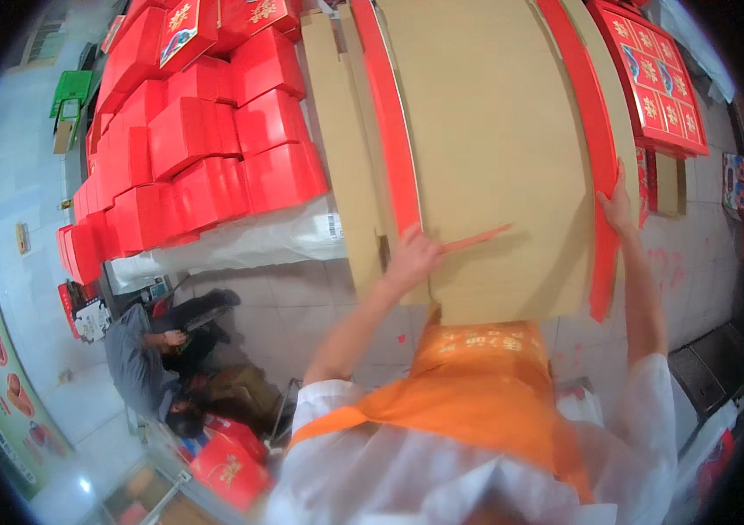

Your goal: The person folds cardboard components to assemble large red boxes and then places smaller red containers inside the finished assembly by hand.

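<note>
Left hand (414, 261): fingers closed on thin red stick (481, 238), tip out over near-left part of brown board (503, 131). Right hand (620, 210) touches right red band (584, 87) along the board's right side, likely steadying it; can't tell how closed. Left red band (387, 105) runs along board's left. Red boxes (188, 136) left of board, stacked tight, probably saving space.

Fairly bright, soft shadows on cardboard (499, 149), small glare spot (85, 484) lower L, fisheye bend w/ blk corners.
</note>
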